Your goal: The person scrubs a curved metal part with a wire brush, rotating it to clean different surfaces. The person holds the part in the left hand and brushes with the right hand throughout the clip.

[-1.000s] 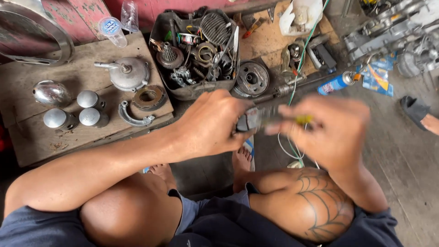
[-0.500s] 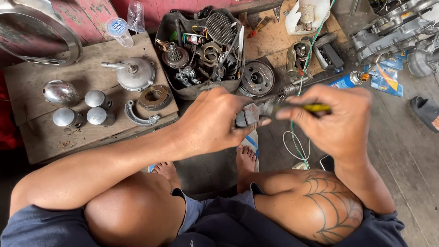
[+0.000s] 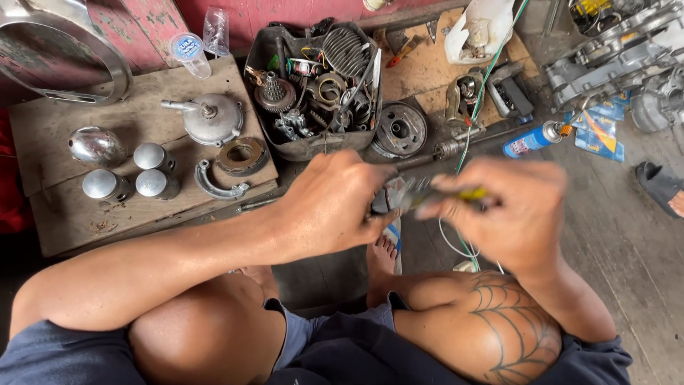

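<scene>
My left hand (image 3: 329,201) grips a small grey metal part (image 3: 394,197) in front of my knees. My right hand (image 3: 514,208) is closed around a screwdriver with a yellow handle (image 3: 473,193), its shaft pointing left into the part. Both hands are blurred by motion. Thin green and white wires (image 3: 456,242) hang from under my right hand down toward the floor.
A dark tray (image 3: 311,147) of gears and springs sits just beyond my hands. To its left is a wooden board (image 3: 64,207) with chrome caps (image 3: 155,183), a round cover (image 3: 212,118) and a brake shoe (image 3: 214,187). A blue spray can (image 3: 531,140) and engine casing (image 3: 613,53) lie right.
Both hands dropped slightly lower and the screwdriver has shifted in my right hand, which now blurs. The part stays in my left hand.
</scene>
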